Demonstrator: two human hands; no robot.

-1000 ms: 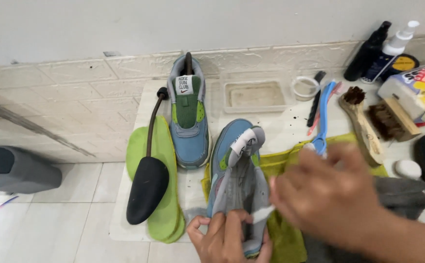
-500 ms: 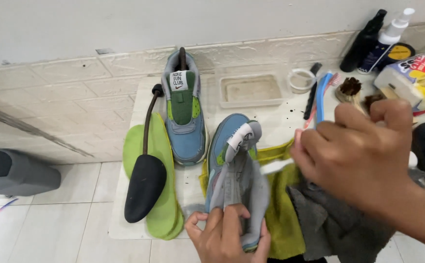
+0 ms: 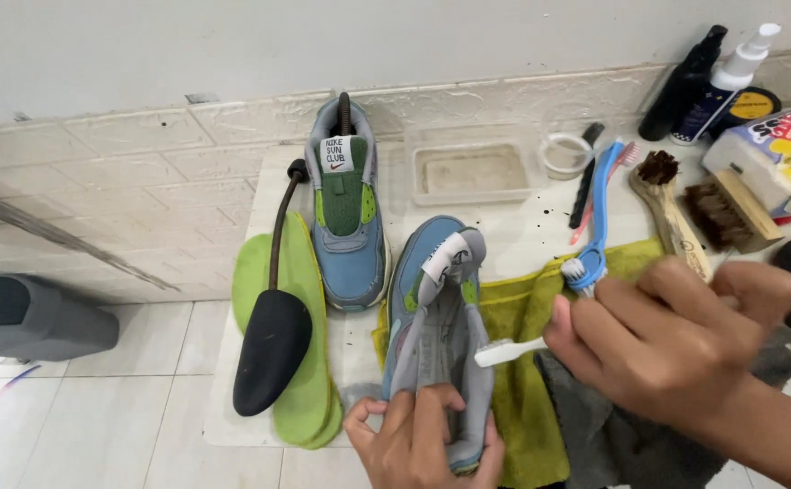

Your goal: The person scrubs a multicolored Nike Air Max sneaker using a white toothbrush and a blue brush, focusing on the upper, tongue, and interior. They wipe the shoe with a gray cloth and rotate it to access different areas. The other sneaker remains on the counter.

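My left hand (image 3: pixel 423 439) grips the heel end of a grey-and-blue sneaker (image 3: pixel 436 317) lying on its side over a yellow-green cloth (image 3: pixel 522 308). My right hand (image 3: pixel 676 344) hovers just right of the shoe, closed on a small brush whose white handle (image 3: pixel 509 351) points at the shoe's side. Its bristle end is hidden in my fist. The matching sneaker (image 3: pixel 348 217) stands upright behind, with a shoe tree inside it.
Green insoles (image 3: pixel 300 290) carry a black shoe tree (image 3: pixel 271 349) at the left. A blue brush (image 3: pixel 598 217), wooden brushes (image 3: pixel 676 204), a plastic tray (image 3: pixel 472 167), spray bottles (image 3: pixel 713 81) and a grey cloth (image 3: pixel 613 435) sit around. A grey bin (image 3: pixel 28 317) lies far left.
My right hand lifted off the shoe's side, rose to the right, then came back down beside the shoe with the white handle. The left hand kept its hold.
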